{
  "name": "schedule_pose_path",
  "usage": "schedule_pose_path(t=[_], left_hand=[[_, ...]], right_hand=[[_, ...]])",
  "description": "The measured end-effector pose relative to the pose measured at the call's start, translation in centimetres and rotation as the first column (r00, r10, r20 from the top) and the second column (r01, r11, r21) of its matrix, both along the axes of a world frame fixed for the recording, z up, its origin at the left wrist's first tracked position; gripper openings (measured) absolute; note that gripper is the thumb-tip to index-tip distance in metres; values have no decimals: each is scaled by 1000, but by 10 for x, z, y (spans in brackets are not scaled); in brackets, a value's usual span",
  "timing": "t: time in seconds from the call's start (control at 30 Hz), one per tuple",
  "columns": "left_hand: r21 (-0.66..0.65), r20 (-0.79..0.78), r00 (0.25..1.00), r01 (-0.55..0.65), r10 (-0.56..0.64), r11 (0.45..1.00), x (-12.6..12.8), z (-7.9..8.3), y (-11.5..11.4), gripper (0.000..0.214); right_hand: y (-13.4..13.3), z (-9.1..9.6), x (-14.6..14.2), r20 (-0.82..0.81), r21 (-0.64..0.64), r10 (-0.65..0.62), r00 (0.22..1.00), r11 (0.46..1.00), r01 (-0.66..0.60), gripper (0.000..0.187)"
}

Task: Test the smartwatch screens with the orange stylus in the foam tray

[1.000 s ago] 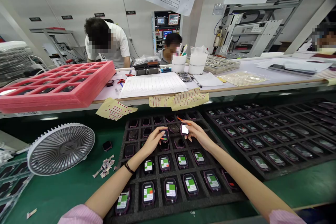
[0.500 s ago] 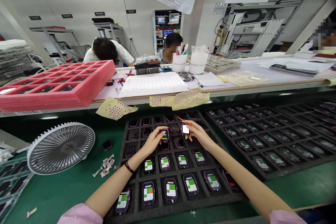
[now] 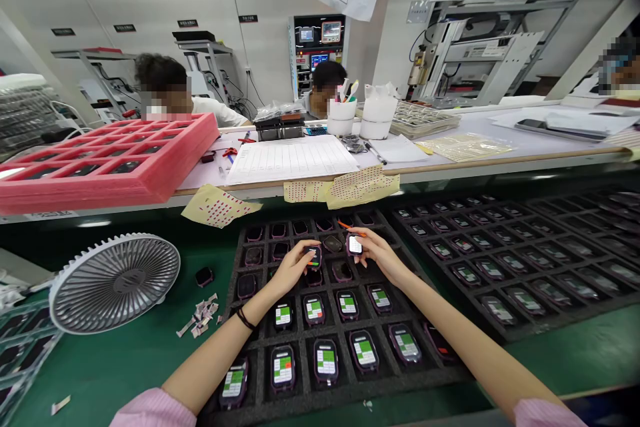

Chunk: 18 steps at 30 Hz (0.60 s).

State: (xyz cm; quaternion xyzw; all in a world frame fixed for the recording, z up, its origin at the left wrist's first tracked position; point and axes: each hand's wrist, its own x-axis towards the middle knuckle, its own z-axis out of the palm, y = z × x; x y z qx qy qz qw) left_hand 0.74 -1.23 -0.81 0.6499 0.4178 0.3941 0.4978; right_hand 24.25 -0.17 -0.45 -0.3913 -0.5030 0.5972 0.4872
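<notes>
A black foam tray [image 3: 300,392] lies on the green belt in front of me, its pockets holding several small purple smartwatch bodies. The near rows show lit green and white screens. My left hand [image 3: 291,269] pinches one watch [image 3: 313,255] with a lit screen above the tray's middle rows. My right hand [image 3: 379,254] grips a second watch [image 3: 355,245] whose screen glows white. An orange pen [image 3: 345,226] pokes out just beyond my right fingers. Both hands hover close together over dark-screened watches.
A second black tray [image 3: 505,330] of watches sits to the right. A white fan [image 3: 115,282] and paper scraps [image 3: 200,317] lie left, beside a loose watch [image 3: 203,276]. A raised bench holds a pink foam tray [image 3: 107,163], papers [image 3: 290,160] and cups [image 3: 342,121]. People work beyond it.
My hands stay nearly still on the two watches; the left watch's screen now shows brighter. The person behind the pink tray has moved left and lower.
</notes>
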Motion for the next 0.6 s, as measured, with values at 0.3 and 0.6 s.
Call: schedule_pose_path(t=[0.3,0.6], left_hand=[[-9,-52,998,21,-22,1000,1,3,-2,38],[10,-100,994,45,-44,999,-1,3,-3,35]], right_hand=[[0,1,-1,47,-1,15,999,1000,-15,34],[-1,2,-2,126,-19,36,991,999,-33,33]])
